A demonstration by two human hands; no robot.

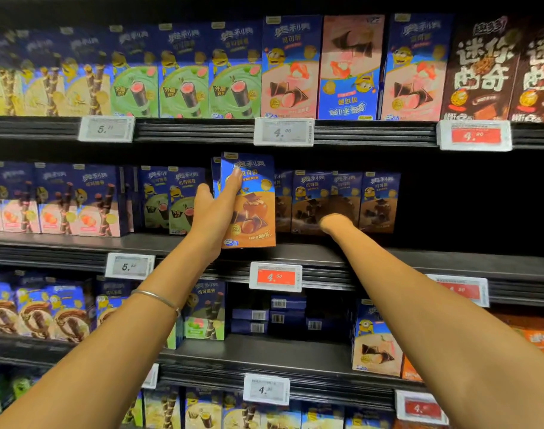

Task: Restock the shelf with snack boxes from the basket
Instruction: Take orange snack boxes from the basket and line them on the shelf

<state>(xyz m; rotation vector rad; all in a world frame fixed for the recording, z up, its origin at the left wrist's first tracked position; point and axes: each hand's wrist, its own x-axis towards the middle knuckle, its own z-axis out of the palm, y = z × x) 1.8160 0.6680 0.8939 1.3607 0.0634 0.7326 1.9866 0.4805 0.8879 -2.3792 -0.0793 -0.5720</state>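
My left hand [213,212] holds a blue and orange snack box [255,212] upright at the front edge of the middle shelf [434,261], thumb on its left side and a finger on its face. The edge of a second box shows right behind it. My right hand [337,216] reaches deep into the same shelf, in shadow, against a row of matching brown-fronted boxes [379,202] set far back. Its fingers are too dark to make out. The basket is out of view.
Green and pink boxes [171,202] fill the middle shelf to the left. Right of the brown row the shelf is dark and bare. The shelf above is packed with boxes [291,66]. Flat-lying boxes [274,317] sit on the shelf below. Price tags [275,276] line the rails.
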